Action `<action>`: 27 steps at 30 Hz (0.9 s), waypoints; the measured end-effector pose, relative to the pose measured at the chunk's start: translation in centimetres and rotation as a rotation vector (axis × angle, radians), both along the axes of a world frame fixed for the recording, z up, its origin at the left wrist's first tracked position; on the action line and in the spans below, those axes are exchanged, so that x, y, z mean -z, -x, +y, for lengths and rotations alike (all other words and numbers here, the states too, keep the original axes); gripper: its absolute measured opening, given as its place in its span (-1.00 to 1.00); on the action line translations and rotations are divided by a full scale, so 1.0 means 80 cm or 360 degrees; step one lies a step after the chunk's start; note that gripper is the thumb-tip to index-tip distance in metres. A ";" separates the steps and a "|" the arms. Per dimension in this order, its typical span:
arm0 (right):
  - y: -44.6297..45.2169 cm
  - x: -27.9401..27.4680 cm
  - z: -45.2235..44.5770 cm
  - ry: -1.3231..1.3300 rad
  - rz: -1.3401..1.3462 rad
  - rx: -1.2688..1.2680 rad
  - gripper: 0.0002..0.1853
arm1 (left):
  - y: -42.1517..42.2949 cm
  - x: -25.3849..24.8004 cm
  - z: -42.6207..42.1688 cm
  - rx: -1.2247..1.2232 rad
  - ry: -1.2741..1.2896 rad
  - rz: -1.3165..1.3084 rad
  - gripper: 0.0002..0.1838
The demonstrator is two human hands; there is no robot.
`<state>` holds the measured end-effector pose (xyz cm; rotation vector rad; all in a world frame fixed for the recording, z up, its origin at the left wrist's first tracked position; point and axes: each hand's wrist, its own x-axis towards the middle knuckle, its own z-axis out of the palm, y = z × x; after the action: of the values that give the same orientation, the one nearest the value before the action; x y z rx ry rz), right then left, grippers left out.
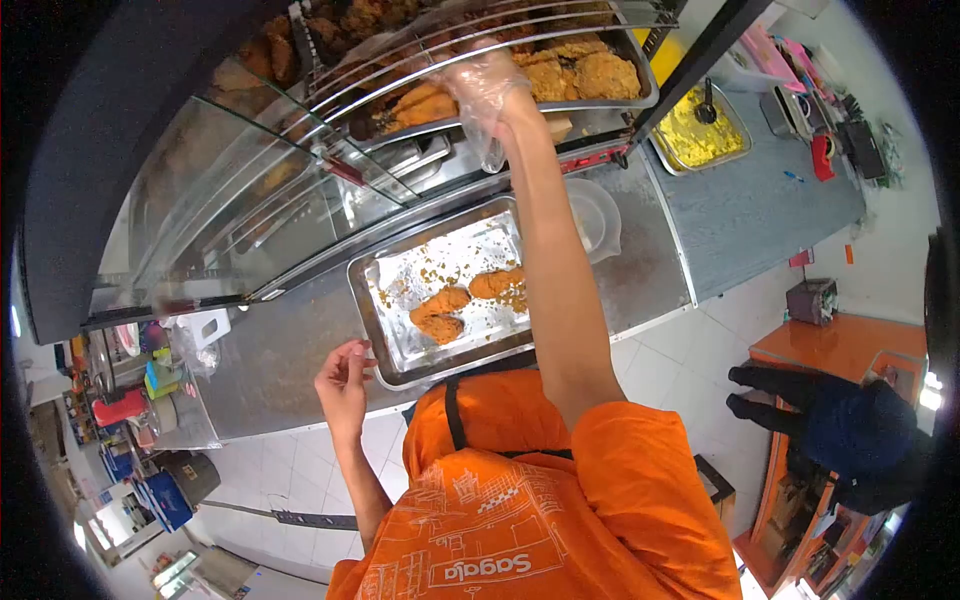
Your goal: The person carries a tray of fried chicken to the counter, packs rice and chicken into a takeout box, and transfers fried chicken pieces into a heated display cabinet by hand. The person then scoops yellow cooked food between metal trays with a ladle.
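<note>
My right hand (485, 85), in a clear plastic glove, reaches into the display cabinet, over a tray of fried chicken (605, 77). Wire bars and crinkled plastic hide its fingers, so any hold is not visible. Bare and loosely bent, my left hand (345, 388) is beside the left edge of a metal tray (368, 335) on the counter, with nothing in it. Two pieces of fried chicken show in that tray, a bent one (440, 315) and another (495, 284) partly behind my right forearm, among scattered crumbs.
The cabinet's glass panel (290, 140) and wire bars stand around my right arm. A clear plastic bowl (595, 220) sits right of the forearm. Farther right is a tray of yellow food (685, 140) with a black utensil. A person in dark clothes (860, 430) is at the right, by an orange cabinet (800, 345).
</note>
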<state>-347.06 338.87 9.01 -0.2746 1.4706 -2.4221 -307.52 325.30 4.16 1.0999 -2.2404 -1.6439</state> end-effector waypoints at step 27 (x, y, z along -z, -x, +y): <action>-0.121 0.050 0.046 0.0311 0.0307 0.0490 -0.78 | -0.016 0.022 0.007 0.0013 -0.0044 -0.0078 -0.76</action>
<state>-337.39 342.54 5.02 -0.3551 1.4449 -2.8644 -306.21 325.89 2.41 1.1513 -2.2611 -1.6740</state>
